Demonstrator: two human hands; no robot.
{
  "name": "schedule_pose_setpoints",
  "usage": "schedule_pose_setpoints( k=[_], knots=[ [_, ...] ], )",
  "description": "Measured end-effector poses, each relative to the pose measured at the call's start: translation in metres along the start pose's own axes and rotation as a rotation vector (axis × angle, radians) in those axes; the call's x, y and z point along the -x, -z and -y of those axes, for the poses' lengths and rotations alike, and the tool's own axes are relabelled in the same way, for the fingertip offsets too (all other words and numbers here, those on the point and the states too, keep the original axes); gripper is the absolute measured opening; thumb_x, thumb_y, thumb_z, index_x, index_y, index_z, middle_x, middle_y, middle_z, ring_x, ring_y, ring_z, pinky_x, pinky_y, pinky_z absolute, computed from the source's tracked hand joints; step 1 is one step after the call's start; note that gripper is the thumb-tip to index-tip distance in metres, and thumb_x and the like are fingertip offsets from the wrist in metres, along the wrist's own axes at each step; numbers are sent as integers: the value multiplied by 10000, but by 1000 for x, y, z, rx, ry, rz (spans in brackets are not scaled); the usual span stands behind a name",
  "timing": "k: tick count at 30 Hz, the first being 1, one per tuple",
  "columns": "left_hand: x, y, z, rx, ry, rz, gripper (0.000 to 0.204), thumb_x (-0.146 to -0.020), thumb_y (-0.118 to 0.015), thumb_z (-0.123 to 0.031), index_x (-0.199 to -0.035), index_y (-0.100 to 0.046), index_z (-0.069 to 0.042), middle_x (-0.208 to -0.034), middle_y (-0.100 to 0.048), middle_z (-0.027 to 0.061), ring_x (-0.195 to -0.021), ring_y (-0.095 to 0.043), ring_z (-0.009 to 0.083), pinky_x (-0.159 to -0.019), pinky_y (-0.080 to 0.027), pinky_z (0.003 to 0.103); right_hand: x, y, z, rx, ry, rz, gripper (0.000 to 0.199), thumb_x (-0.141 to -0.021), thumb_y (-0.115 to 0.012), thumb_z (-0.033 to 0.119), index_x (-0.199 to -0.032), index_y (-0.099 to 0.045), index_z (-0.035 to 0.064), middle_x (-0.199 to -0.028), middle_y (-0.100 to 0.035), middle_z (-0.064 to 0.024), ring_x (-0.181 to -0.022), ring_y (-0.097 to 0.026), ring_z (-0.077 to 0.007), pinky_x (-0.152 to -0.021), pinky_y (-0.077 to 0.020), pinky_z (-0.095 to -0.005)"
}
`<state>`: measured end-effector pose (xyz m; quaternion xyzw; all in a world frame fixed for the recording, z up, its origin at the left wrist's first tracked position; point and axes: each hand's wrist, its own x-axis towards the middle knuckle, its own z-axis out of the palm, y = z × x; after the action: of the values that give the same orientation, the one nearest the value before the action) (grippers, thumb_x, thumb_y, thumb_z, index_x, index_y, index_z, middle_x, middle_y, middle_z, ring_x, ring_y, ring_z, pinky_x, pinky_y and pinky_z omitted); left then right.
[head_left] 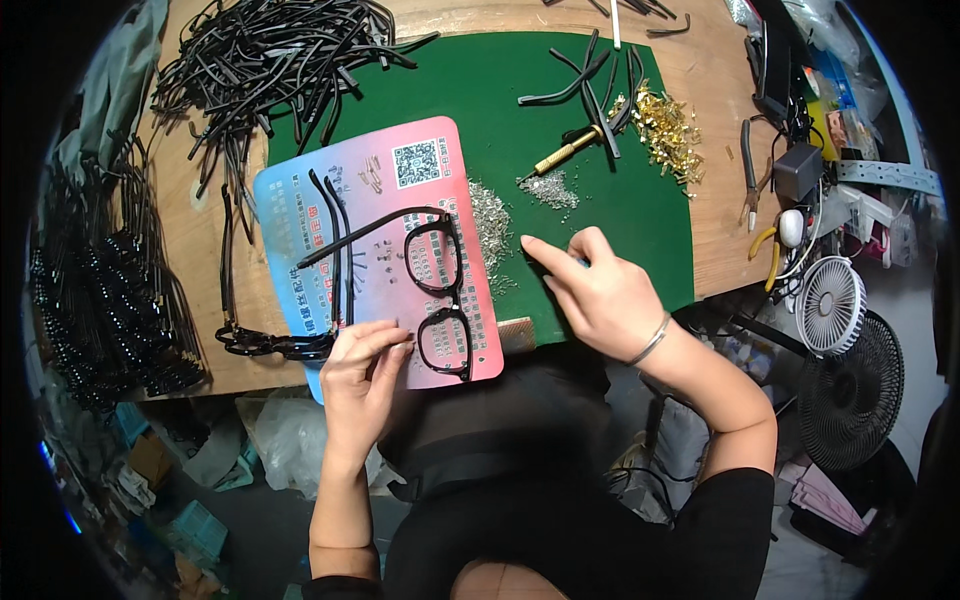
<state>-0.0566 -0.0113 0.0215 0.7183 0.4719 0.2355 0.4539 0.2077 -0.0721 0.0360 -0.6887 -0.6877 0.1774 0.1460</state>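
Note:
A black eyeglass frame (456,296) lies on a pink and blue printed mat (480,340), one temple arm (375,235) reaching left from its far end. Beside it rest loose black temple arms (343,215) and small metal pins (372,174). My left hand (362,380) is over the mat's near edge, left of the frame's near lens, thumb and fingertips pinched; anything between them is too small to make out. My right hand (600,295) hovers over the green mat, index finger stretched toward a pile of tiny silver screws (490,235). Its other fingers curl around a small bluish thing, mostly hidden.
A brass-handled screwdriver (565,155) lies near a smaller screw pile (552,190) and golden metal parts (667,137). Black temple arms (270,70) heap at the far left; assembled frames (270,342) sit left. Pliers (767,255) and a white fan (831,305) stand right.

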Motion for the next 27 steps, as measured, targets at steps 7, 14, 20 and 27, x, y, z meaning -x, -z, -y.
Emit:
schedule_pose_setpoints(
  k=[7, 14, 20, 27],
  knots=[
    [14, -2, -26, -118, -503, 192, 184, -661, -749, -38, -824, -676, -79, -901, -682, 53, -918, -631, 231, -777, -520, 349, 9, 0, 7, -155, 19, 110, 360, -843, -564, 148, -1201, -531, 150, -858, -469, -121, -605, -581, -270, -535, -509, -367],
    [15, -25, -2, -373, -722, 137, 144, -695, -670, -84, -839, -668, -72, -930, -670, 65, -931, -634, 234, -819, -521, 366, 11, -2, 4, -187, 22, 106, 357, -838, -571, 149, -1194, -541, 148, -867, -471, -120, -615, -584, -272, -540, -510, -368],
    [20, -42, -3, -318, -599, 21, 161, -683, -715, -36, -831, -651, -40, -918, -667, 84, -876, -651, 234, -807, -523, 373, 15, -2, -1, -220, 21, 80, 355, -832, -574, 149, -1186, -548, 145, -871, -472, -115, -618, -583, -269, -543, -507, -365],
    [18, -45, -7, -299, -557, -8, 232, -670, -760, -7, -855, -622, -27, -818, -670, 74, -804, -659, 237, -803, -519, 396, 15, -3, -3, -245, 54, 84, 349, -827, -573, 143, -1176, -552, 137, -864, -485, -126, -639, -590, -267, -557, -508, -365]
  ],
)
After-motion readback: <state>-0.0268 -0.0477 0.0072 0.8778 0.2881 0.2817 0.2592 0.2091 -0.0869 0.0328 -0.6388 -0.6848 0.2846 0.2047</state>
